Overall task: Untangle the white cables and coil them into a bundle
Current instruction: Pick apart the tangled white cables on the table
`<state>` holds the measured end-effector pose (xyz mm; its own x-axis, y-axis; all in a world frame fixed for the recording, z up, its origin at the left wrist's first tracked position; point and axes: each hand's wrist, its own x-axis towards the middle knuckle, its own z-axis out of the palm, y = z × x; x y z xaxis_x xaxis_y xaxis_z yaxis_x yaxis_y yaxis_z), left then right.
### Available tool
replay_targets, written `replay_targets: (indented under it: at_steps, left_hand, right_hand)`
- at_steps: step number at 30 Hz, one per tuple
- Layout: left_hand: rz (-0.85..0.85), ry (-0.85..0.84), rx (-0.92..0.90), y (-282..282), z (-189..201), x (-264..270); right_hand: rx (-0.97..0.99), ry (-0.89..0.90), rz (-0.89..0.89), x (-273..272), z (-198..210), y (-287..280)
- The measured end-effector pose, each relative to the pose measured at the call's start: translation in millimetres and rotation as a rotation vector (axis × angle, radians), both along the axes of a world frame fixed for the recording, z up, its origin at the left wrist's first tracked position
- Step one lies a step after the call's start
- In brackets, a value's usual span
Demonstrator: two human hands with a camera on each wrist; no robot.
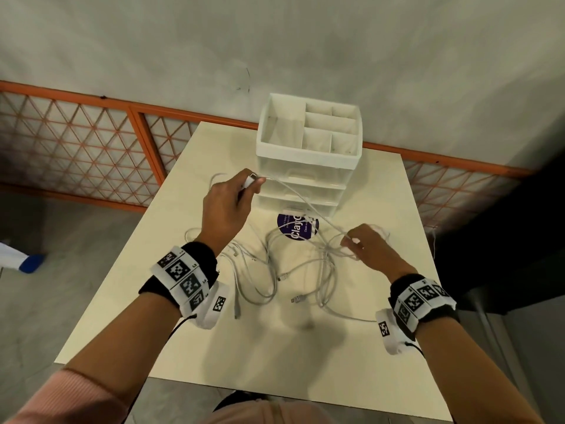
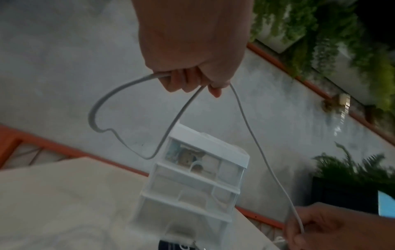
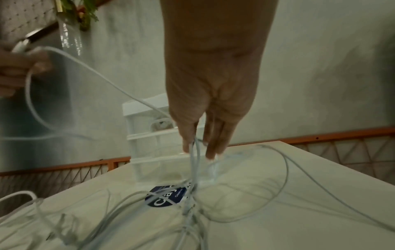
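Cream bench point(image 1: 382, 191): white cables point(image 1: 305, 270) thin, limp, light, snag-prone. Left hand point(image 1: 226, 206) grips plug end; right hand point(image 1: 371, 249) pinches strands. Hold near plugs.

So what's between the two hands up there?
One white cable runs from the left hand to the right hand; head view shows it.

Bare recording room: concrete wall point(image 1: 305, 41), orange lattice railing point(image 1: 76, 142), lone table point(image 1: 244, 347).

Pink sleeves point(image 1: 76, 390) are pushed up; each wrist wears a black band point(image 1: 195, 255) wrapped with white square-coded marker strips point(image 1: 183, 278) and thin black wires.
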<state>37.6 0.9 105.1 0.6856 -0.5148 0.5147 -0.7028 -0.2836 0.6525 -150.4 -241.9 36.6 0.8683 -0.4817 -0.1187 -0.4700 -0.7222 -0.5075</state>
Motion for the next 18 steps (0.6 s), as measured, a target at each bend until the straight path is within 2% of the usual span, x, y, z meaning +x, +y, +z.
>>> replay_targets:
  at_steps: [2,4,7,9,12,15,18]
  left_hand:
    - [0.048,0.056,0.052,4,-12,3]
    - [0.097,0.116,0.159,9,-24,8]
    - [0.130,0.192,0.344,15,-40,10]
    - [0.123,0.202,0.417,17,-48,9]
    - [0.130,0.205,0.420,19,-51,6]
    - [0.132,0.239,0.414,24,-49,8]
    - [0.179,0.321,0.418,32,-45,14]
  right_hand:
    - [-0.106,-0.178,-0.065,-4,5,-6]
    - [-0.236,-0.313,-0.047,-7,19,-12]
    - [-0.170,-0.459,-0.030,-7,53,-16]
    - [-0.156,-0.444,-0.049,-4,70,-16]
    - [-0.139,-0.419,-0.107,-1,81,-20]
    - [0.017,-0.336,-0.118,-4,77,-25]
    - [0.069,-0.280,-0.081,-2,66,-24]
